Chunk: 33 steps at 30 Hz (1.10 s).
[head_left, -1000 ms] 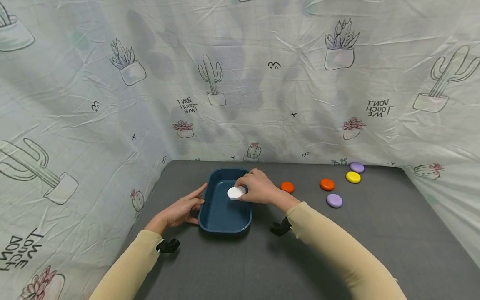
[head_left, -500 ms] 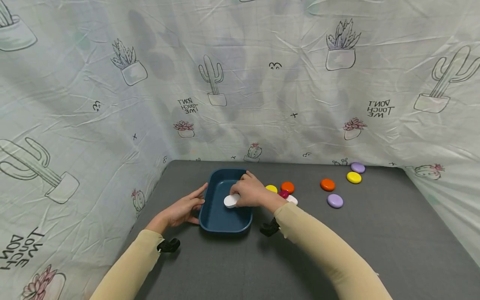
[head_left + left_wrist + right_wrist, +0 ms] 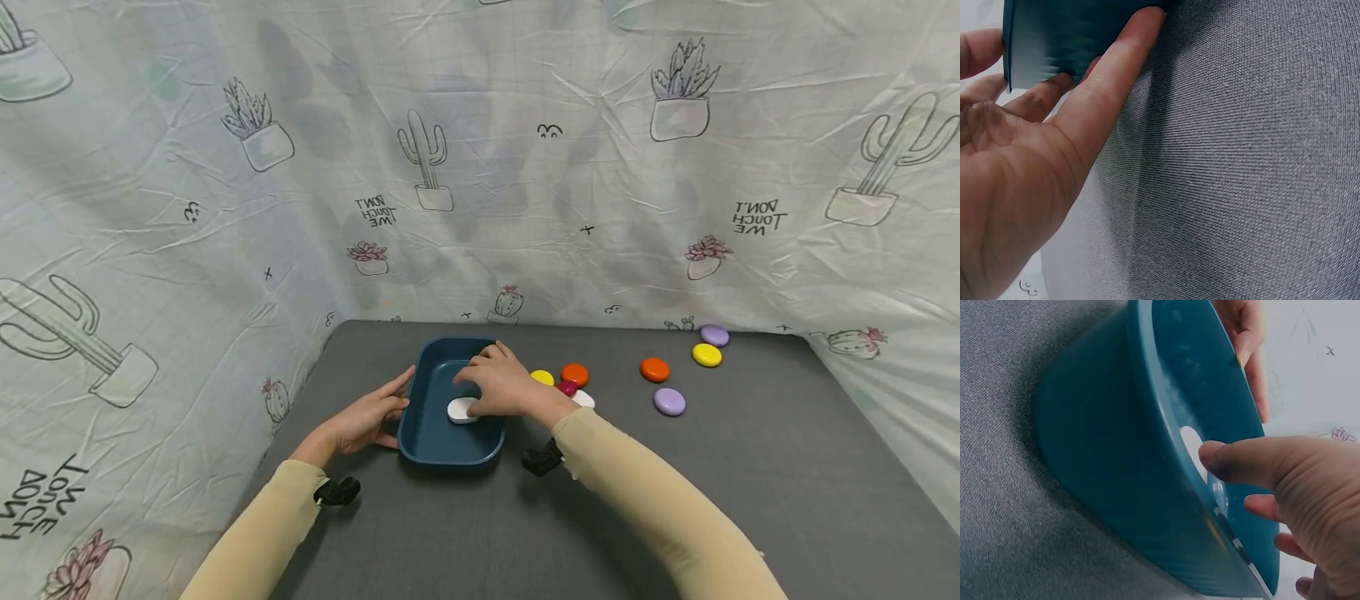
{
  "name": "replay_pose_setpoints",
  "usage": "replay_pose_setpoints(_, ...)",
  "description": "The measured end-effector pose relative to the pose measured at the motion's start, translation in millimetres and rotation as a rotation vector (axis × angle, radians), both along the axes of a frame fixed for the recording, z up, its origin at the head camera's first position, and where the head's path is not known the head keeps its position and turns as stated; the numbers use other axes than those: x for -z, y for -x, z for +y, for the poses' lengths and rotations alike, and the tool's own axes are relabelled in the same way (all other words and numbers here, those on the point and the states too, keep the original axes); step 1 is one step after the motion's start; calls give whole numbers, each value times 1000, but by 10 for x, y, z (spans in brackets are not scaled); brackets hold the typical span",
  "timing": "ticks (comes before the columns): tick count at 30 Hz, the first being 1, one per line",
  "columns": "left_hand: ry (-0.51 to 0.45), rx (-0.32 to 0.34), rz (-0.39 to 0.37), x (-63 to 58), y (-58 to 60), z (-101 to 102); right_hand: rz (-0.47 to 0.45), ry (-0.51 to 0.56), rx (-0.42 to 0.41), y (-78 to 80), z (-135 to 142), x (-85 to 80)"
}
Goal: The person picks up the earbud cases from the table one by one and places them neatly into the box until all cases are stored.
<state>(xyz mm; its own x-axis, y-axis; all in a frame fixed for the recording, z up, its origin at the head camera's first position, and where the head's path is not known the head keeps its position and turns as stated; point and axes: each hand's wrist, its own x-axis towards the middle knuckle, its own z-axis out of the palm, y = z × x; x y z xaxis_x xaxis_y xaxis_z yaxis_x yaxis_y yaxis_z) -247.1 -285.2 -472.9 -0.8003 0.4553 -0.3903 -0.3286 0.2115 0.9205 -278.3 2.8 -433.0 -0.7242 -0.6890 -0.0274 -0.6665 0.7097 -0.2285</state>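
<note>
In the head view, a deep blue rectangular tray (image 3: 450, 462) stands on the grey table. Inside it lies a smooth white disc (image 3: 461, 411) with rounded edges. My right hand (image 3: 504, 385) reaches over the tray's right wall, its fingers spread away from the disc. The right wrist view has the thumb (image 3: 1235, 459) overlapping the disc's edge. My left hand (image 3: 363, 423) rests against the tray's left side, with fingers extended along the outer wall (image 3: 1041, 47) in the left wrist view.
Just right of the tray, a yellow disc (image 3: 542, 377), an orange disc (image 3: 575, 375), a dark pink piece (image 3: 567, 388) and another white disc (image 3: 583, 400) sit together, partly behind the right wrist. Farther right lie orange (image 3: 655, 370), purple (image 3: 670, 402) and yellow (image 3: 707, 355) discs. A patterned cloth hangs behind.
My right hand has moved down and left into the tray with the white disc, then let go of it there. Pieces behind the right forearm have come into sight. The left hand has stayed still.
</note>
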Motion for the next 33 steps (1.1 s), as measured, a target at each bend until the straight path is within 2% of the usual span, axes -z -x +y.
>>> replay_pose_setpoints(5,5,11,9,-12,-11,9,6,41,8,-18,101,-45)
replay_pose_setpoints(11,43,-11,20,-25,-9,26,28,113,26,-75,356,-167)
replay_pose_setpoints(17,60,-6,24,-21,-11,30,28,186,85,-111,791,-207)
replay_pose_setpoints(26,85,-26,28,-16,-18,37,18,279,231,-196,1524,-204)
replay_pose_setpoints(33,80,-23,36,-14,-24,42,21,265,304,-253,1981,-149)
